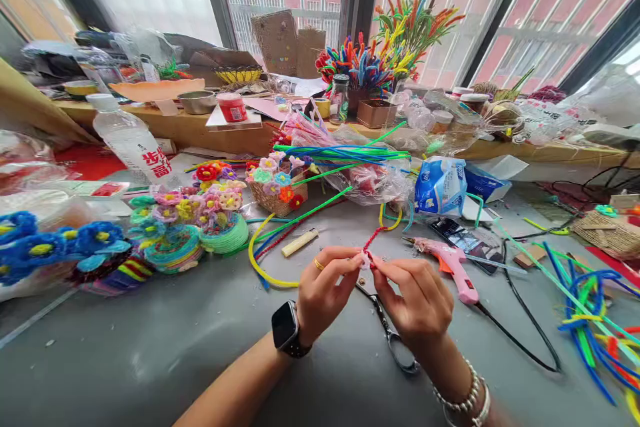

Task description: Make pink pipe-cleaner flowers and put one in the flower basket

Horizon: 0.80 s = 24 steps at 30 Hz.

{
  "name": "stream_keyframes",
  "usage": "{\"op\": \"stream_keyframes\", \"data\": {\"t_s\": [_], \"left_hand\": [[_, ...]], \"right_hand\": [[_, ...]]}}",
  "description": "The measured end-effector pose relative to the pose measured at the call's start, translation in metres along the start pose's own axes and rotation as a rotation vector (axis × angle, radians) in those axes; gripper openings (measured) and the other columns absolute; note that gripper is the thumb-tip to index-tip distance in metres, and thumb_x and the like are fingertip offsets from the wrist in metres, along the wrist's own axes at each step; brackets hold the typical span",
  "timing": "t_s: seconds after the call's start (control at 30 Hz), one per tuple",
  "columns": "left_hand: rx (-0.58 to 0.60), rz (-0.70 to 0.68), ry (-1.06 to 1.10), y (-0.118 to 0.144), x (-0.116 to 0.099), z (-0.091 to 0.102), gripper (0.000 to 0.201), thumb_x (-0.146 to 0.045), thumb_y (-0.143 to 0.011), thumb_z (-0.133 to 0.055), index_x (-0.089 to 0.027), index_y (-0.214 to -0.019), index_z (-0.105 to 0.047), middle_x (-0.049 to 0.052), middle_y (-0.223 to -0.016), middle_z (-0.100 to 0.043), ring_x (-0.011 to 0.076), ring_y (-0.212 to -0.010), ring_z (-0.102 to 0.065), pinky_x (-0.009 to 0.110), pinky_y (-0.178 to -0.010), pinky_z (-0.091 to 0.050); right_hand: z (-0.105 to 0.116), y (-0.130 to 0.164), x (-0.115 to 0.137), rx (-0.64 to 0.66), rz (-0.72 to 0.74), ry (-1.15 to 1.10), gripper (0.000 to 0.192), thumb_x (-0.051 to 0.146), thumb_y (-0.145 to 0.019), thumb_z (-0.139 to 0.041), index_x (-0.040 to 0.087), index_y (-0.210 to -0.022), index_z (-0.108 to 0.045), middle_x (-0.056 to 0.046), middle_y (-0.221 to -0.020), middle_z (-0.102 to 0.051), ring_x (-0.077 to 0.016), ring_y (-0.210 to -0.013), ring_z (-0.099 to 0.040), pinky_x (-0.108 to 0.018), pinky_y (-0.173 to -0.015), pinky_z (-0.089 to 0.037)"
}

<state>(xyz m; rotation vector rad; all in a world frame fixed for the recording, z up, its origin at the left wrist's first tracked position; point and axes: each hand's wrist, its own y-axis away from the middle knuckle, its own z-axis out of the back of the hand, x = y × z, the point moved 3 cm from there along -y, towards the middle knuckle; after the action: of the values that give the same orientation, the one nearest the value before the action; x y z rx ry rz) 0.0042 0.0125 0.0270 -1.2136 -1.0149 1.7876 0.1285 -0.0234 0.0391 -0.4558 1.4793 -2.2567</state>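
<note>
A person's left hand (323, 287) and right hand (417, 297) meet over a grey worktable (150, 353), fingertips pinched from both sides on a small pale pink piece (365, 260) at the end of a red pipe cleaner (374, 237). The two-sided grip holds the tiny piece steady just above the table, the red stem trailing away behind it. A pair of scissors (393, 337) lies directly beneath the hands, and a pink glue gun (450, 265) rests just right of them, both within easy reach. Finished pipe-cleaner flowers (200, 220) sit grouped to the left of the hands, and loose green and blue stems (345, 155) pile up beyond them. A water bottle (133, 140) behind the flowers carries red lettering, seemingly Chinese characters, too tilted to read with certainty. A blue packet (440, 185) beyond the glue gun bears print too small to make out.
</note>
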Motion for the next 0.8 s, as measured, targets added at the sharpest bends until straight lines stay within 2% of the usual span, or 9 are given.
{"op": "stream_keyframes", "data": {"t_s": [0.17,0.4,0.5,0.57,0.63,0.73,0.8], "left_hand": [[0.0,-0.036,-0.031,0.0,0.0,0.001,0.022,0.001,-0.067,-0.058,-0.013,-0.084,-0.055,0.006,-0.085,-0.06,0.0114,-0.08,-0.059,0.023,-0.069,-0.053],[0.035,-0.14,-0.085,0.005,0.0,0.001,0.029,0.001,-0.066,-0.06,-0.011,-0.092,-0.054,0.008,-0.088,-0.059,0.0142,-0.088,-0.058,0.025,-0.074,-0.052],[0.056,-0.112,-0.096,0.005,0.003,-0.001,0.03,0.0,-0.067,-0.059,-0.013,-0.093,-0.054,0.007,-0.09,-0.059,0.0134,-0.087,-0.057,0.024,-0.075,-0.051],[0.07,0.01,-0.09,0.003,0.009,-0.004,0.026,-0.002,-0.07,-0.057,-0.015,-0.093,-0.054,0.006,-0.088,-0.059,0.0121,-0.083,-0.057,0.024,-0.073,-0.05],[0.094,0.233,-0.036,0.0,0.018,-0.006,0.02,-0.009,-0.074,-0.054,-0.016,-0.093,-0.054,0.004,-0.084,-0.058,0.0113,-0.078,-0.057,0.024,-0.07,-0.05],[0.155,0.588,0.189,-0.003,0.029,-0.009,0.016,-0.02,-0.078,-0.05,-0.014,-0.092,-0.056,0.005,-0.083,-0.058,0.0113,-0.074,-0.058,0.023,-0.066,-0.05],[0.185,0.731,0.341,-0.005,0.032,-0.009,0.017,-0.025,-0.078,-0.051,-0.013,-0.089,-0.057,0.005,-0.083,-0.059,0.0115,-0.073,-0.058,0.022,-0.066,-0.049]], "right_hand": [[-0.003,0.0,0.003,-0.013,-0.067,-0.029,0.015,0.007,-0.066,-0.064,0.015,-0.076,-0.056,-0.003,-0.06,-0.058,-0.0122,-0.055,-0.05,-0.025,-0.053,-0.043],[-0.004,0.001,0.005,-0.019,-0.195,-0.109,0.013,0.006,-0.068,-0.06,0.017,-0.068,-0.053,0.0,-0.057,-0.052,-0.0108,-0.053,-0.047,-0.023,-0.051,-0.04],[-0.006,0.0,-0.001,0.017,-0.247,-0.183,0.01,0.007,-0.069,-0.059,0.017,-0.07,-0.056,0.0,-0.058,-0.051,-0.0109,-0.054,-0.046,-0.024,-0.052,-0.039],[-0.009,-0.001,-0.009,0.101,-0.29,-0.223,0.006,0.013,-0.071,-0.06,0.018,-0.076,-0.059,0.0,-0.061,-0.052,-0.0125,-0.058,-0.046,-0.026,-0.056,-0.039],[-0.014,-0.002,-0.021,0.199,-0.361,-0.229,0.014,0.022,-0.073,-0.061,0.019,-0.086,-0.062,-0.002,-0.069,-0.054,-0.0151,-0.065,-0.047,-0.03,-0.062,-0.04],[-0.018,-0.001,-0.035,0.27,-0.452,-0.219,0.026,0.03,-0.074,-0.059,0.022,-0.099,-0.061,-0.006,-0.088,-0.056,-0.0196,-0.082,-0.048,-0.036,-0.074,-0.038],[-0.021,0.0,-0.039,0.312,-0.469,-0.279,0.025,0.031,-0.073,-0.06,0.023,-0.097,-0.063,-0.006,-0.093,-0.056,-0.0209,-0.09,-0.046,-0.037,-0.08,-0.036]]}}
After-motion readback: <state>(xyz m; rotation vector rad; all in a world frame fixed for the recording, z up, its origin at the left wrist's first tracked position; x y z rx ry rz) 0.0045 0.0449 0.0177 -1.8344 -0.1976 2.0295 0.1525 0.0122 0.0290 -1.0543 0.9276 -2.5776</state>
